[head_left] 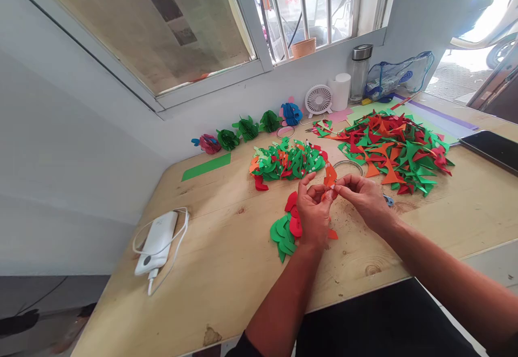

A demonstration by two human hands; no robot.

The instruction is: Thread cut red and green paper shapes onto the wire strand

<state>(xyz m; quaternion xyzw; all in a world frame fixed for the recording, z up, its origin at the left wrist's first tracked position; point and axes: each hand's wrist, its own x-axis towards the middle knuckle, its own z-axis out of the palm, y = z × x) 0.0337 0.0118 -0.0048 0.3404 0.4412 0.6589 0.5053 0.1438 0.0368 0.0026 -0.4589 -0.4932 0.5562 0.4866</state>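
My left hand (313,211) and my right hand (368,200) meet above the table, thumbs and fingertips pinched on a small orange paper cutout (330,174). A tiny white bit shows at the fingertips, too small to name. Partly behind my left wrist lie loose green paper cutouts (281,235) and red ones (292,201). Beyond my hands sits a heap of green, red and orange paper pieces (289,161) with white marks. To the right, a bigger pile of red, green and orange paper scraps (404,152) spreads out. A thin ring (348,163) lies between the heaps.
On the left rests a white power bank (158,241) with a looped cable. Folded paper animals (247,128) line the wall beside a small white fan (318,100). A glass bottle (360,76) and clear pouch (399,76) stand behind; a phone (491,149) lies right.
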